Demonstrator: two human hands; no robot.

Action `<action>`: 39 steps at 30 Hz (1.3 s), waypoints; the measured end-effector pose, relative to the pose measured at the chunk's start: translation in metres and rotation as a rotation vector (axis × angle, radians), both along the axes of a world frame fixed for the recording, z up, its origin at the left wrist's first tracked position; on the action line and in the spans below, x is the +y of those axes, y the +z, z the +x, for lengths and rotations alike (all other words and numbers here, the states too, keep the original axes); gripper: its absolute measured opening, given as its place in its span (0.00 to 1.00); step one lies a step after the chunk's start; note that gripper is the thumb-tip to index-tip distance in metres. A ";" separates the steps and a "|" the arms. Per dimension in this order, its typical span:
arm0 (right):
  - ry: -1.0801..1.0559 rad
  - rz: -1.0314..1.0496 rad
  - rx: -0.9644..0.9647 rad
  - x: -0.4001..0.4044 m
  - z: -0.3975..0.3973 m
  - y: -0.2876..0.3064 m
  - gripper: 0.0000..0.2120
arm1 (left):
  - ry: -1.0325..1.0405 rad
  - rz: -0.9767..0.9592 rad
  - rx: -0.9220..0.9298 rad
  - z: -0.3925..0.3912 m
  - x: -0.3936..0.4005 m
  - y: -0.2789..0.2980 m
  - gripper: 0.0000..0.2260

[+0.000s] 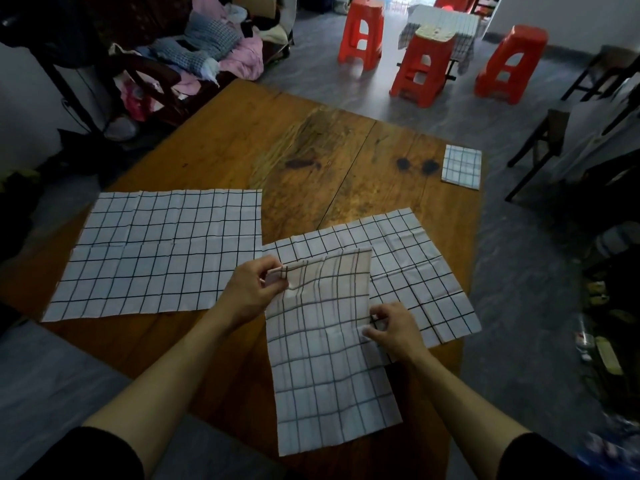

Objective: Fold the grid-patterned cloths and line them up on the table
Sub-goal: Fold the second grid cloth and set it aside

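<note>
A white cloth with a black grid (325,358) is lifted in front of me, hanging down over the near table edge. My left hand (256,289) pinches its upper left corner. My right hand (391,327) pinches its right edge lower down. Beneath it lies a second grid cloth (415,265), spread flat on the table's right side. A third grid cloth (159,251) lies spread flat on the left. One small folded grid cloth (462,165) sits at the far right corner of the wooden table (311,143).
Three red plastic stools (426,64) stand on the grey floor beyond the table. A pile of clothes (207,46) covers a chair at the far left. Dark chairs (554,133) and clutter line the right side.
</note>
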State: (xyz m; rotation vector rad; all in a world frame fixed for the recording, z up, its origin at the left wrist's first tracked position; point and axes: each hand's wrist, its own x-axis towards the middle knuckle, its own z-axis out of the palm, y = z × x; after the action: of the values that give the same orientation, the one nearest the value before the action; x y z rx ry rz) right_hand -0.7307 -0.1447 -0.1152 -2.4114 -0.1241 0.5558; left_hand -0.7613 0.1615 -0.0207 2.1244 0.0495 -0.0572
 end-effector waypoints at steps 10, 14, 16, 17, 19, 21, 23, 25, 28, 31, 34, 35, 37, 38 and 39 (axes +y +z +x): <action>0.023 -0.012 -0.121 0.014 0.000 -0.003 0.07 | 0.063 0.008 0.080 0.002 0.014 -0.019 0.06; 0.001 -0.002 -0.145 0.005 0.000 0.002 0.07 | 0.108 0.030 0.060 0.000 0.020 -0.021 0.04; 0.002 0.001 -0.152 0.001 -0.001 0.005 0.08 | 0.117 0.046 0.040 -0.002 0.020 -0.021 0.04; 0.001 0.010 -0.156 -0.001 -0.002 0.005 0.09 | 0.115 0.044 0.036 -0.002 0.019 -0.022 0.04; 0.002 0.019 -0.175 -0.004 -0.004 0.006 0.09 | 0.103 0.038 0.025 -0.005 0.017 -0.021 0.04; -0.005 0.024 -0.185 -0.006 -0.006 0.008 0.08 | 0.086 0.033 0.001 -0.008 0.013 -0.018 0.03; -0.015 0.045 -0.173 -0.008 -0.006 0.013 0.10 | 0.061 0.037 -0.028 -0.014 0.007 -0.013 0.03; -0.018 0.092 -0.146 -0.010 -0.005 0.020 0.23 | 0.027 0.043 -0.050 -0.021 -0.001 -0.008 0.03; -0.020 0.196 -0.152 -0.009 -0.003 0.034 0.38 | -0.004 0.073 -0.073 -0.033 -0.009 -0.002 0.04; -0.026 0.316 -0.207 -0.006 0.005 0.056 0.46 | -0.016 0.107 -0.094 -0.046 -0.014 0.003 0.04; 0.037 0.368 -0.305 0.002 0.010 0.083 0.37 | -0.025 0.153 -0.131 -0.058 -0.018 0.008 0.06; 0.049 0.373 -0.369 0.004 0.010 0.091 0.29 | -0.018 0.169 -0.141 -0.062 -0.019 0.010 0.06; 0.096 0.365 -0.515 0.006 0.007 0.101 0.14 | 0.003 0.180 -0.157 -0.071 -0.022 0.013 0.04; 0.138 0.349 -0.567 0.005 0.004 0.102 0.10 | 0.009 0.186 -0.165 -0.075 -0.023 0.014 0.04; 0.182 0.327 -0.602 0.002 0.000 0.102 0.08 | 0.014 0.198 -0.171 -0.080 -0.024 0.015 0.04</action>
State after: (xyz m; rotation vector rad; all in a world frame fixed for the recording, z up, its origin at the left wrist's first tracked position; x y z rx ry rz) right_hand -0.7312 -0.1423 -0.0136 -2.1779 -0.6419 -0.1271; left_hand -0.8417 0.1372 -0.0062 2.3183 -0.0328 0.1430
